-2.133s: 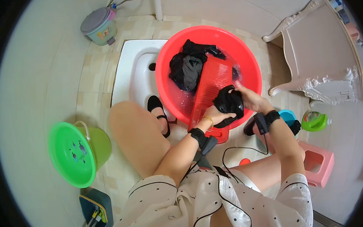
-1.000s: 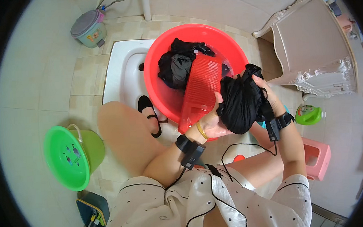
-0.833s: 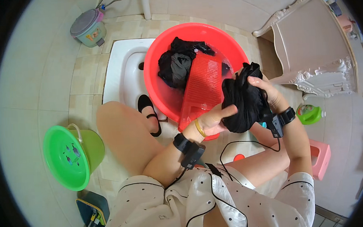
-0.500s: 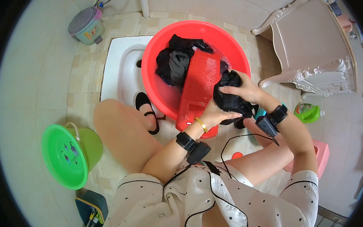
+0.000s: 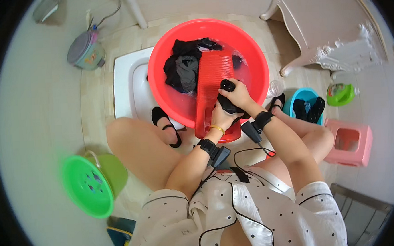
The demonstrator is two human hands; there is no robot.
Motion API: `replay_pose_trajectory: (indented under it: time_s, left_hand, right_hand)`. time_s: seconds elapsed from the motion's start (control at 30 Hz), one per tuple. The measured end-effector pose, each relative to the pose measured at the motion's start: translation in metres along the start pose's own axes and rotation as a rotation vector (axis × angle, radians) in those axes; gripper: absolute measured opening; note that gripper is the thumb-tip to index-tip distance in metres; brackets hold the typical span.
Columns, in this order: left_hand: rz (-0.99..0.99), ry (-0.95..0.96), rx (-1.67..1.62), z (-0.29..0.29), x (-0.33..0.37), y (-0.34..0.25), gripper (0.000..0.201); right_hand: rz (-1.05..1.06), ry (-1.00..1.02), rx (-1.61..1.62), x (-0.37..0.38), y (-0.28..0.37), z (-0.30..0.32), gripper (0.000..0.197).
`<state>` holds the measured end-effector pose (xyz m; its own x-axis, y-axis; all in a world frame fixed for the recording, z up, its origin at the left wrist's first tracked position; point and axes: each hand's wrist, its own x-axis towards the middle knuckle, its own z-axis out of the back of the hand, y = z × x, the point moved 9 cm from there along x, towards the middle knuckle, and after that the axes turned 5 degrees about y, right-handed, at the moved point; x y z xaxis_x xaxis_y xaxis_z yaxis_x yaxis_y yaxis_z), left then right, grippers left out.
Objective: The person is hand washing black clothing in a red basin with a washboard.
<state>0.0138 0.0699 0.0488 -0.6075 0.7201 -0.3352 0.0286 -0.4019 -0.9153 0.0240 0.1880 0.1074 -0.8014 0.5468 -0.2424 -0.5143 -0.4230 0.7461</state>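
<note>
1. Black cloth [image 5: 227,105]: bunched above the near side of the red basin [image 5: 253,53].
2. Left hand [image 5: 224,117] and right hand [image 5: 239,95] both closed around it, apparently keeping it bundled.
3. Washboard [image 5: 212,68] crosses basin's near rim, probably for bracing.
4. Dark clothes [image 5: 187,72]: basin's far-left part.
5. Squat toilet [image 5: 123,91] crowds basin's left edge; blue tub [image 5: 309,92] right; more room near-left, toward green bucket [image 5: 115,172].

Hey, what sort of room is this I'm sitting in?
Most likely a bathroom: a white squat toilet shows beside a red tub of water and dark clothes, and the floor and walls look tiled.
</note>
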Motion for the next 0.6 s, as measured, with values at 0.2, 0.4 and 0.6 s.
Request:
replay_pose_trajectory:
  time_s: [0.2, 0.4, 0.6]
  left_hand:
    - [-0.301, 0.016, -0.03, 0.019, -0.008, -0.067, 0.074]
    - [-0.539, 0.171, -0.014, 0.029, -0.024, -0.115, 0.077]
    - [-0.59, 0.252, 0.151, 0.012, -0.033, -0.13, 0.082]
  right_hand:
    - [-0.252, 0.189, 0.835, -0.038, -0.034, 0.019, 0.075]
    - [-0.227, 0.283, 1.326, -0.075, -0.026, 0.028, 0.076]
    - [-0.099, 0.133, 1.231, -0.073, -0.008, 0.052, 0.046]
